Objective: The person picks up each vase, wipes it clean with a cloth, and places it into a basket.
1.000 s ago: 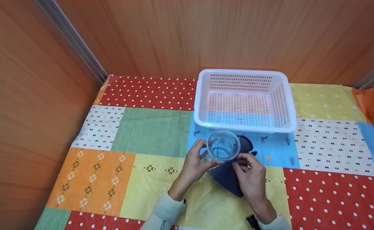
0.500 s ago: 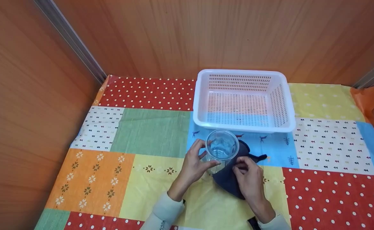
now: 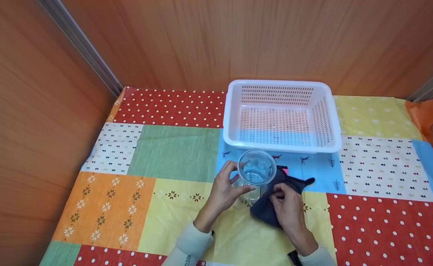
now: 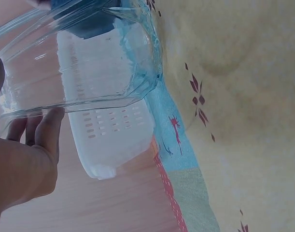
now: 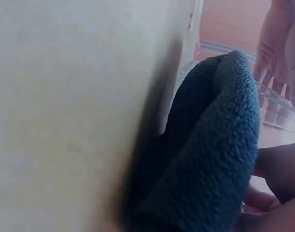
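A clear glass [image 3: 257, 173] stands upright in the middle of the cloth-covered surface. My left hand [image 3: 225, 188] grips it from the left, thumb and fingers round its side. In the left wrist view the faceted wall of the glass [image 4: 36, 72] shows above the fingers. A dark blue, fleecy cleaning cloth [image 3: 266, 208] hangs bunched at the right side of the glass, pinched by my right hand [image 3: 290, 207]. Seen from the right wrist, the folded cloth [image 5: 210, 140] covers part of the glass. A black loop and a small pink tag stick out at its far edge.
A white plastic basket [image 3: 283, 148] with slotted walls stands just behind the glass. The patchwork tablecloth [image 3: 181, 153] spreads over the table. Wood-look panels [image 3: 172, 40] rise at the back and on both sides.
My right hand has moved slightly down the glass with the cloth. The cloth's far end has dropped lower, and its loop now points right. The left hand and glass have barely moved.
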`<state>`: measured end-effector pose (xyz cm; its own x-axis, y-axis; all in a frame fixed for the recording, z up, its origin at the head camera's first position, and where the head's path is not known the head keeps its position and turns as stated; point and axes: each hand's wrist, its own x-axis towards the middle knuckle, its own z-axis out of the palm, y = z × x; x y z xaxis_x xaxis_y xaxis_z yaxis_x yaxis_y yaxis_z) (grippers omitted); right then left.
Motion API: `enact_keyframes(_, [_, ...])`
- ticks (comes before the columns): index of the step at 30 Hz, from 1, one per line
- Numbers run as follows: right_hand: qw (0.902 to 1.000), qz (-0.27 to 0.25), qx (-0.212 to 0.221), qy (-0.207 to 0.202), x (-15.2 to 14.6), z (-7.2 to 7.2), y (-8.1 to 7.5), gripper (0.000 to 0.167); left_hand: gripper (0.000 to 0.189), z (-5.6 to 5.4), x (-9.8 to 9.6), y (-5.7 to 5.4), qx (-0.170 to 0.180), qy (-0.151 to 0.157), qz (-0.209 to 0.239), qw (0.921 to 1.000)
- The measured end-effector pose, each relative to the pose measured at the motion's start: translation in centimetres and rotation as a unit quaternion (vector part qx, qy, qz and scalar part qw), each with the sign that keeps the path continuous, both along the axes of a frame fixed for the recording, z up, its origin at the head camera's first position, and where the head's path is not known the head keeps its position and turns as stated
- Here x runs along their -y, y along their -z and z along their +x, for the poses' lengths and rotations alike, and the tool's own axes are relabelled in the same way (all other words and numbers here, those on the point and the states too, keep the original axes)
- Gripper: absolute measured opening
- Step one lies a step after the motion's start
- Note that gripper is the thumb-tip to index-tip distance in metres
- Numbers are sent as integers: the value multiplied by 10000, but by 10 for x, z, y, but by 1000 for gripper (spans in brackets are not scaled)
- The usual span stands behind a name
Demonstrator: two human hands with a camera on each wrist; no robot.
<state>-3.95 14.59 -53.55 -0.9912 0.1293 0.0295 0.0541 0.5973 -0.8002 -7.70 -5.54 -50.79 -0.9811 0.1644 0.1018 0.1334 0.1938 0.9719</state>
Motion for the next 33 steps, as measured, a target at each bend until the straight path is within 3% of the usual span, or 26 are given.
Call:
enact_keyframes(7, [9999,-43,72,-86,-2,-2,4,14,49,-1,0,1,-27,18,1,10000])
enact_keyframes(15, [9996,-190,-35,194,0,0,2,12,47,-1,0,2,-93,-27,-105,9999])
enact_keyframes(26, [9972,-592,-393,248,4,0,-19,16,51,-1,0,2,-29,11,-132,9999])
enact_keyframes(33, [9917,-944,-848,198,9,0,-35,18,49,-1,1,2,-117,31,-102,9999])
